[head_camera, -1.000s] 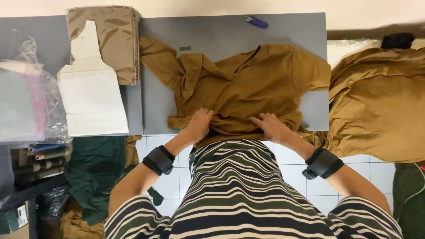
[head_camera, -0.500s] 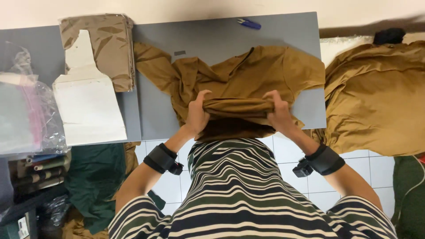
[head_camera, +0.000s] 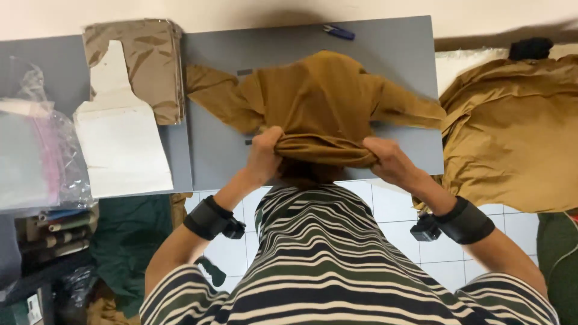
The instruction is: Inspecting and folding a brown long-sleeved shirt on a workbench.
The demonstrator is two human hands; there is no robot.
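Gripping the mustard shirt [head_camera: 325, 102] by its bunched hem at the desk's [head_camera: 397, 42] near edge, left hand [head_camera: 265, 153] and right hand [head_camera: 385, 159] both clenched; long axis running front-to-back, sleeves splaying sideways. Now folding further back than half a second ago.

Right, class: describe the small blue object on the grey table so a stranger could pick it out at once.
Start at the grey table and follow its far edge, beyond the mustard garment both hands are gathering. There lies a small blue pen-like object, alone on bare surface. It is the only blue thing on the tabletop.
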